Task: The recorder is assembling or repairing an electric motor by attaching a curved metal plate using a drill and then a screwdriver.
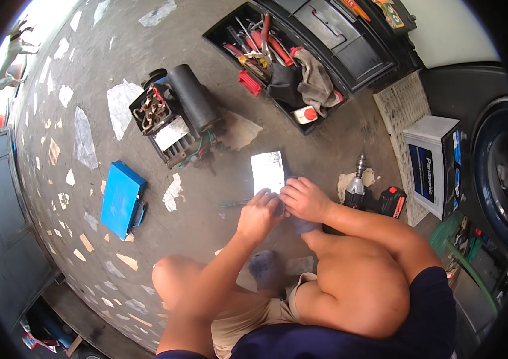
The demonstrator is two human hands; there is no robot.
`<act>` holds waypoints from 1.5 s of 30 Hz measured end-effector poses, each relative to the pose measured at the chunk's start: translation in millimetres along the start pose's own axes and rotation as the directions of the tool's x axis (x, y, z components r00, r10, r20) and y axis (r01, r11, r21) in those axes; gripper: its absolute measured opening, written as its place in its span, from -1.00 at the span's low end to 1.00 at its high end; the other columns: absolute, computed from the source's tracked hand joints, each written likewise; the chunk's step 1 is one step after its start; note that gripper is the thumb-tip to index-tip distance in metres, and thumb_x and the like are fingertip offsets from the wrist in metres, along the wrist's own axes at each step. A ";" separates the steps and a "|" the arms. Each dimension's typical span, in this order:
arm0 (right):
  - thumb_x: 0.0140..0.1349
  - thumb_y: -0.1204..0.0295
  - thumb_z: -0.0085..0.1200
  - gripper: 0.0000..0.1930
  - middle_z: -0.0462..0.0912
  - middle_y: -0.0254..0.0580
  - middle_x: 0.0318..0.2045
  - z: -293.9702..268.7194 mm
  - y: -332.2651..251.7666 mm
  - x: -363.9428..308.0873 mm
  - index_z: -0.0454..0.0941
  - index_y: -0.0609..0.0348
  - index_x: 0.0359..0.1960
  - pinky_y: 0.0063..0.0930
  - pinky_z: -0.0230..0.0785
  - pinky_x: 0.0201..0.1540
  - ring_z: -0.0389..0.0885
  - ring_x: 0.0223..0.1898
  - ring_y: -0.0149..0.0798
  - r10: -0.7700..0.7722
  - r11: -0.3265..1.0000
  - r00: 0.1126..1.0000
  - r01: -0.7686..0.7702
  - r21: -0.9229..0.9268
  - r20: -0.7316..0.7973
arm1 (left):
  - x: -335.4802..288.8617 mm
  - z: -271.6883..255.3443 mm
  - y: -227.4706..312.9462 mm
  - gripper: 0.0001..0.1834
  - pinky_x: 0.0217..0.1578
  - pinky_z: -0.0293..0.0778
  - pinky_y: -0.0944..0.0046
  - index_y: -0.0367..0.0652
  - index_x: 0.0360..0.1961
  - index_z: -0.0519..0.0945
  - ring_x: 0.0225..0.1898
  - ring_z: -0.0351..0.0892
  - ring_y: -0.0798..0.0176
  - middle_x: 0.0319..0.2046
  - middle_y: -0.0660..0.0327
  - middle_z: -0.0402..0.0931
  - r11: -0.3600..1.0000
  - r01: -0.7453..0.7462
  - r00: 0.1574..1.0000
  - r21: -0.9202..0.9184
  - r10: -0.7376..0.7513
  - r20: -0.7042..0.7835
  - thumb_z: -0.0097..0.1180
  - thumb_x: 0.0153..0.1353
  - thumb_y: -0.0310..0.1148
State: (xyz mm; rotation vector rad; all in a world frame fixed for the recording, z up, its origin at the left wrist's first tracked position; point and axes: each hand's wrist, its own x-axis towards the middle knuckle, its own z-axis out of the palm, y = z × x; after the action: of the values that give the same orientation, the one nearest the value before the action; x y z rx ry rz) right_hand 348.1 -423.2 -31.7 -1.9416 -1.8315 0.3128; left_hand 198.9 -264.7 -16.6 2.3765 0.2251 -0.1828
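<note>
A bright, shiny rectangular sheet point(267, 170) lies or is held in front of me; glare hides its surface. My left hand point(258, 213) is closed at its near edge, fingertips bunched together. Beside it my right hand point(304, 199) is bent over the near right corner, its fingers closed too. The two hands almost touch, and a small dark part between them is mostly covered. Just left of my left hand shows a thin greenish tool point(233, 204), perhaps a screwdriver; whether the hand touches it I cannot tell.
Ahead stands a black machine with a cylinder point(191, 96). A blue case point(123, 199) is at left. An open black toolbox point(290, 78) is at far right. A drill point(356, 185), a red-and-black battery point(392, 202) and a cardboard box point(436, 164) are on the right.
</note>
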 end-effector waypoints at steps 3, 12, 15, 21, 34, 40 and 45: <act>0.05 0.26 0.28 -0.61 0.66 -0.24 -0.07 5.7 4.9 -7.9 0.66 0.19 -0.10 -0.28 0.40 0.01 0.56 -0.02 -0.19 -0.002 0.999 1.000 0.002 -0.040 0.005 | 10.6 -10.2 7.5 -0.51 0.01 0.63 0.09 -0.21 0.04 0.62 0.06 0.65 0.05 0.09 0.15 0.62 0.999 0.045 0.987 -0.014 -0.043 0.154 0.41 0.07 -0.30; 0.06 0.31 0.28 -0.65 0.69 -0.23 -0.07 26.5 16.6 -18.6 0.68 0.21 -0.12 -0.30 0.41 -0.04 0.60 -0.07 -0.20 0.073 0.988 0.997 -0.071 0.135 -0.008 | 35.3 -7.0 2.1 -0.59 -0.07 0.64 -0.04 -0.27 -0.04 0.59 -0.12 0.70 -0.10 0.03 0.03 0.60 0.992 -0.009 0.876 0.123 -0.051 0.480 0.30 0.09 -0.34; 0.06 0.30 0.29 -0.66 0.69 -0.25 -0.08 27.8 18.7 -16.0 0.69 0.20 -0.15 -0.28 0.40 -0.05 0.60 -0.09 -0.21 0.073 0.978 0.997 -0.073 0.193 0.009 | 39.6 -9.5 -3.5 -0.58 -0.08 0.63 -0.06 -0.27 -0.04 0.59 -0.15 0.71 -0.11 0.04 0.03 0.60 0.997 0.038 0.853 0.073 -0.070 0.517 0.31 0.08 -0.31; 0.07 0.24 0.31 -0.66 0.70 -0.33 -0.11 28.7 26.4 -15.4 0.68 0.12 -0.16 -0.29 0.36 -0.08 0.61 -0.14 -0.23 0.073 0.970 0.993 -0.091 0.223 0.088 | 30.2 -6.5 -4.7 -0.56 -0.15 0.66 -0.03 -0.26 -0.03 0.60 -0.12 0.72 -0.04 0.08 0.08 0.59 0.995 0.030 0.870 0.095 -0.073 0.488 0.33 0.09 -0.27; 0.09 0.28 0.36 -0.51 0.51 -0.17 0.17 -37.5 66.1 9.7 0.57 -0.05 0.10 -0.07 0.26 0.26 0.41 0.29 0.01 0.273 0.939 0.960 -0.251 0.235 -0.065 | 4.4 -42.2 12.6 -0.61 0.09 0.61 0.10 -0.23 -0.06 0.71 -0.02 0.73 -0.01 -0.01 0.05 0.71 0.957 -0.052 0.980 -0.286 -0.006 -0.198 0.24 0.04 -0.74; 0.06 0.37 0.35 -0.78 0.52 -0.23 -0.07 -52.4 63.3 14.1 0.63 -0.02 -0.25 -0.09 0.23 0.23 0.44 0.16 -0.10 0.267 0.951 0.962 -0.253 0.179 -0.059 | 13.8 -42.7 -34.1 -0.75 0.18 0.45 -0.02 -0.12 -0.18 0.73 -0.09 0.70 0.05 -0.18 0.16 0.73 0.934 0.185 0.962 -0.306 -0.236 -0.137 0.32 0.09 -0.59; 0.08 0.34 0.36 -0.80 0.65 -0.40 -0.22 -36.4 67.8 0.5 0.61 0.00 -0.28 -0.16 0.27 0.17 0.56 0.01 -0.20 0.220 0.934 0.975 -0.223 0.279 0.041 | 47.7 -56.2 -39.3 -0.83 0.26 0.35 0.00 -0.07 -0.18 0.70 -0.10 0.66 0.11 -0.23 0.22 0.70 0.999 0.016 0.991 0.032 -0.020 0.130 0.31 0.18 -0.39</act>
State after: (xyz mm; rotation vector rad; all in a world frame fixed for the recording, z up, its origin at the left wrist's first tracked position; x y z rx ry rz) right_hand 424.8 -429.9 -31.6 -1.9439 -1.4788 0.6212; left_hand 240.8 -192.6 -11.3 2.3825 0.1834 -0.3513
